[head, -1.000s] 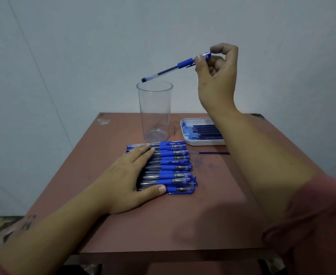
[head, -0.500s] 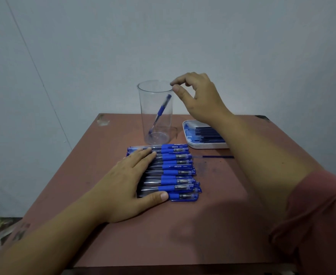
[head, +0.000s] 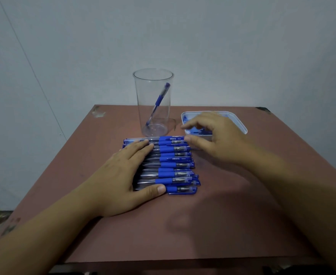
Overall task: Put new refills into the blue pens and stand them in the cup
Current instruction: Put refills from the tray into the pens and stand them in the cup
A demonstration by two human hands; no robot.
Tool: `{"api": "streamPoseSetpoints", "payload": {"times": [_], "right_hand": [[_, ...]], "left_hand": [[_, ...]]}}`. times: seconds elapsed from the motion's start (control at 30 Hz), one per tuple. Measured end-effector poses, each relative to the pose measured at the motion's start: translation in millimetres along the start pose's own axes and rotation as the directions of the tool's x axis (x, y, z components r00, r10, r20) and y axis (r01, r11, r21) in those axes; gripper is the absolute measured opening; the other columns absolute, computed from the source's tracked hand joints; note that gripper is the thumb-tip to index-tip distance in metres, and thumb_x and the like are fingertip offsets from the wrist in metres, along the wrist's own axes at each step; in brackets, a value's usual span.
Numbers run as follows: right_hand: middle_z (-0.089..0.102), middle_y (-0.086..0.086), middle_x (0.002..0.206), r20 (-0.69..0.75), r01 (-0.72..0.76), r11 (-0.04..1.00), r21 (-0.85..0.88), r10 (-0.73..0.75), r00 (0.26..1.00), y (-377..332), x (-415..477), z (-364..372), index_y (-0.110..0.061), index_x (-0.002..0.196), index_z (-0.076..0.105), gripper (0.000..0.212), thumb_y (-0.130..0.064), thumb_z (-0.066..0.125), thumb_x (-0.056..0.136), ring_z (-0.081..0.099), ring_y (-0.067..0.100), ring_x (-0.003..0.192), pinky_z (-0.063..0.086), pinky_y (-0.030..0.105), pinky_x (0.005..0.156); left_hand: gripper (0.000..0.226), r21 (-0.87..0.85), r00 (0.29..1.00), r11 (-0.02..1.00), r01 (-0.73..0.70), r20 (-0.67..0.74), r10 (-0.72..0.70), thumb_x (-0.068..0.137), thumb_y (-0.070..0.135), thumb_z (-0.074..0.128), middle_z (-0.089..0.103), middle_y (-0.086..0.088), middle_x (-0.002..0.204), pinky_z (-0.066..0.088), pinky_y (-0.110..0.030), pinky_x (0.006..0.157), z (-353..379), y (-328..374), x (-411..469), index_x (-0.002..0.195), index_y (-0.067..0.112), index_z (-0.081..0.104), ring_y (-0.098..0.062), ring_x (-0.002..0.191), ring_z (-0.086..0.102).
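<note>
The blue pens [head: 176, 164] lie rowed in the middle of the desk [head: 202, 225], long axes left-to-right. The farthest pen [head: 172, 138] — nearest the cup [head: 141, 96] — ends just beside the right hand [head: 218, 140], whose grip is loosely spread and empty. The left hand [head: 123, 175] presses flat on the row.

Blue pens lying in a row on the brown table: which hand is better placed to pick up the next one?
Probably the right hand: it holds nothing, and its fingers are at the farthest pen's end. The left hand lies flat on the row of blue pens, steadying it.

Cup [head: 142, 108], tray [head: 241, 124] just behind pens [head: 173, 165]
</note>
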State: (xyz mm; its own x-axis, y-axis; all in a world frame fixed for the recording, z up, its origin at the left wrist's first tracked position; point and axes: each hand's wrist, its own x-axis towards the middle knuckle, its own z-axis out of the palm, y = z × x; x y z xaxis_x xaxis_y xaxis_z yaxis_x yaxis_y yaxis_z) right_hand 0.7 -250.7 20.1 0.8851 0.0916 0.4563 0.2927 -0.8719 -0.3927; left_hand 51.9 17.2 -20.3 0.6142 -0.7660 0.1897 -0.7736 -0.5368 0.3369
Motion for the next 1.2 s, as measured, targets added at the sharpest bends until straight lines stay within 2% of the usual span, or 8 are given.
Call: {"api": "streamPoseSetpoints", "payload": {"times": [0.23,0.47,0.6,0.83,0.93,1.03,1.1,1.2], "right_hand": [[0.061,-0.014,0.096,0.090,-0.046,0.998,-0.052,0.051,0.995,2.6,-15.1,11.6,-0.028,0.111,0.069,0.026,-0.036,0.069,0.087,0.049,0.000,0.091,0.036,0.009,0.079],[0.060,-0.012,0.093,0.093,-0.062,0.997,-0.052,0.067,0.993,-1.4,-14.7,14.9,-0.027,0.105,0.070,0.019,-0.033,0.070,0.087,0.051,0.003,0.089,0.042,0.019,0.081],[0.060,-0.013,0.092,0.092,-0.093,0.996,-0.007,0.093,0.991,-3.8,-14.6,15.7,-0.025,0.099,0.069,0.013,-0.029,0.071,0.087,0.054,0.002,0.088,0.044,0.017,0.080],[0.062,-0.015,0.086,0.036,-0.145,0.984,0.103,0.142,0.989,-9.9,-16.6,11.0,-0.028,0.093,0.065,0.007,-0.022,0.066,0.090,0.056,-0.001,0.081,0.042,0.007,0.071],[0.064,-0.014,0.080,0.026,-0.189,0.966,0.175,0.187,0.982,-12.9,-16.7,-1.6,-0.036,0.085,0.060,0.017,-0.021,0.065,0.091,0.058,0.001,0.075,0.045,0.010,0.068],[0.065,-0.011,0.077,0.051,-0.214,0.934,0.286,0.208,0.977,-16.3,-16.3,-16.4,-0.033,0.085,0.062,0.016,-0.018,0.065,0.092,0.061,0.006,0.072,0.053,0.023,0.073],[0.064,-0.011,0.074,0.059,-0.215,0.918,0.332,0.208,0.976,-18.6,-18.7,-22.0,-0.029,0.085,0.064,0.013,-0.017,0.065,0.091,0.059,0.007,0.070,0.053,0.023,0.070],[0.068,-0.003,0.080,0.048,-0.225,0.901,0.371,0.224,0.974,-19.9,-26.8,-20.0,-0.027,0.086,0.065,0.010,-0.019,0.065,0.091,0.063,0.019,0.074,0.054,0.027,0.071]], "left_hand": [[0.106,-0.010,1.000,1.000,0.000,-0.006,0.000,0.070,0.092,0.030,0.011,0.017,0.160,0.014,-0.025,0.118,-0.5,1.4,-0.2,0.154,0.031,0.015,0.004,0.145,0.008],[0.103,-0.001,1.000,1.000,0.006,0.001,-0.006,0.071,0.090,0.033,0.010,0.018,0.160,0.013,-0.024,0.118,0.0,0.5,0.0,0.154,0.032,0.014,0.005,0.145,0.007],[0.103,0.015,1.000,1.000,-0.001,-0.005,0.001,0.072,0.089,0.033,0.012,0.017,0.160,0.014,-0.026,0.119,0.0,1.3,0.4,0.155,0.031,0.015,0.004,0.145,0.008],[0.095,0.072,0.998,0.997,-0.029,-0.046,0.032,0.076,0.089,0.026,0.011,0.014,0.161,0.003,-0.046,0.122,-3.9,5.4,1.4,0.154,0.036,0.014,-0.002,0.148,-0.003],[0.086,0.114,0.989,0.991,-0.075,-0.121,0.088,0.082,0.082,0.029,0.027,0.012,0.157,0.003,-0.051,0.120,-13.2,13.8,10.2,0.151,0.030,0.029,-0.003,0.147,0.011],[0.068,0.156,0.973,0.979,-0.131,-0.168,0.157,0.087,0.070,0.036,0.052,0.012,0.139,0.021,-0.040,0.116,-25.5,23.9,28.3,0.142,0.030,0.044,-0.005,0.132,0.040],[0.057,0.123,0.964,0.976,-0.180,-0.177,0.200,0.089,0.062,0.043,0.061,0.014,0.127,0.039,-0.027,0.100,-30.5,32.5,40.5,0.135,0.031,0.052,-0.004,0.114,0.053],[0.034,0.036,0.956,0.975,-0.219,-0.193,0.222,0.092,0.043,0.060,0.067,0.017,0.111,0.053,-0.029,0.084,-27.4,41.0,51.9,0.125,0.034,0.060,-0.002,0.096,0.061]]}}
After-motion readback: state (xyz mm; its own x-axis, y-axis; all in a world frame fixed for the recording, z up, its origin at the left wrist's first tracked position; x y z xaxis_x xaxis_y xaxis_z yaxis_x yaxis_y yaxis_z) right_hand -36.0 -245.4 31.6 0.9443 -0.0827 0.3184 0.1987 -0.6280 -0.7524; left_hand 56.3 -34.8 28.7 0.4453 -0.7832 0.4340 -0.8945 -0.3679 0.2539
